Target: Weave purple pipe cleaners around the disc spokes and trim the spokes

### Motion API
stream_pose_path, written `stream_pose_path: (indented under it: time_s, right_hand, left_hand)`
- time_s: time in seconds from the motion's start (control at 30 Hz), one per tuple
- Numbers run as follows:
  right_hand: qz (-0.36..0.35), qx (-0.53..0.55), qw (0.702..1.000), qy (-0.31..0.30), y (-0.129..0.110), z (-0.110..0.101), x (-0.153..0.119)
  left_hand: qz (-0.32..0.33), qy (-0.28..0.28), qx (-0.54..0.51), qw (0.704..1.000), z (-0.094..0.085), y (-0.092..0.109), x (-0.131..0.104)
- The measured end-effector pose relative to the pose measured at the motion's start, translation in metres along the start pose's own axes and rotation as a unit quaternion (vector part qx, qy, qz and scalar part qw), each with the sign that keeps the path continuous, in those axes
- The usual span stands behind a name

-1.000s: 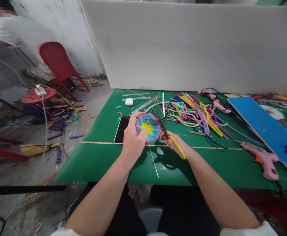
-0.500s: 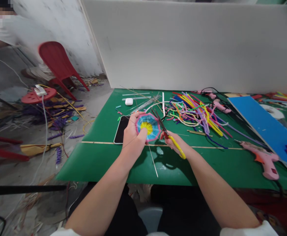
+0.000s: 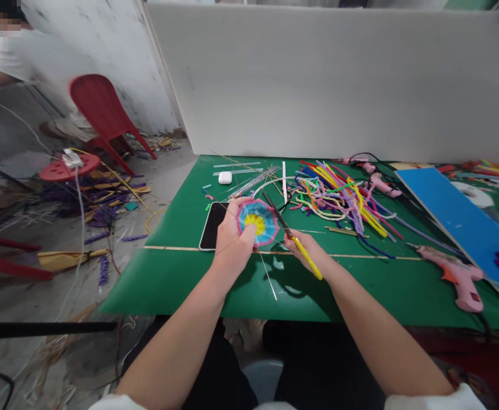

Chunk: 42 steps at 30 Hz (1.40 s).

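My left hand grips a round woven disc with a yellow centre, blue rings and a pink rim. Thin wires stick out from the disc's edge, one pointing down toward me. In my right hand are yellow-handled scissors, their dark blades pointing up and left beside the disc's right edge. Whether the blades touch a wire cannot be made out. A phone lies on the green table, partly behind my left hand.
Colourful pipe cleaners lie behind and right of my hands. A white case sits at the back left. Farther right are a pink glue gun and a blue board. A person sits at the far left.
The scissors' blades look closer together, and my right hand has shifted slightly. My left hand still holds the disc; the camera view has moved a little.
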State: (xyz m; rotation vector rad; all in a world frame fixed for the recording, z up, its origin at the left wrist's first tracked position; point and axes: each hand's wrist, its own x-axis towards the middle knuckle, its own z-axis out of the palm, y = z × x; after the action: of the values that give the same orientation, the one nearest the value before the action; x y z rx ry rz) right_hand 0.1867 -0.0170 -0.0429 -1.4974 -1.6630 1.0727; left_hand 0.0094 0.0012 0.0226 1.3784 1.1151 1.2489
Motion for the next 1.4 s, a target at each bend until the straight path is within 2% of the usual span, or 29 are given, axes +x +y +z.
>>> stream_pose_path:
  time_s: [0.13, 0.37, 0.57, 0.73, 0.9, 1.0, 1.1, 1.2, 1.4]
  right_hand:
    - [0.011, -0.074, 0.997, 0.010, -0.006, 0.002, -0.016]
    - [0.101, -0.127, 0.985, -0.062, -0.013, 0.000, -0.056]
    - [0.178, -0.147, 0.970, -0.074, -0.023, -0.009, -0.063]
    - [0.169, -0.141, 0.971, -0.092, -0.021, -0.009, -0.058]
    - [0.200, -0.137, 0.965, -0.099, -0.027, -0.008, -0.057]
    - [0.182, -0.135, 0.970, -0.086, -0.028, -0.013, -0.060]
    - [0.111, -0.179, 0.974, -0.079, -0.023, -0.022, -0.065]
    - [0.074, -0.254, 0.961, -0.081, -0.019, -0.031, -0.071]
    - [0.116, -0.344, 0.929, -0.070, -0.031, -0.032, -0.068]
  left_hand:
    - [-0.034, -0.012, -0.029, 0.999, -0.003, -0.003, -0.011]
    - [-0.131, 0.004, -0.131, 0.983, -0.003, -0.023, -0.046]
    - [-0.187, 0.002, -0.164, 0.969, 0.005, -0.035, -0.048]
    - [-0.218, -0.006, -0.173, 0.960, 0.005, -0.043, -0.045]
    - [-0.225, -0.008, -0.175, 0.958, 0.002, -0.048, -0.043]
    - [-0.224, -0.002, -0.181, 0.958, -0.002, -0.046, -0.044]
    - [-0.208, -0.007, -0.185, 0.961, -0.008, -0.041, -0.046]
    - [-0.179, -0.023, -0.191, 0.965, -0.013, -0.037, -0.049]
    - [-0.186, -0.068, -0.183, 0.963, -0.016, -0.034, -0.052]
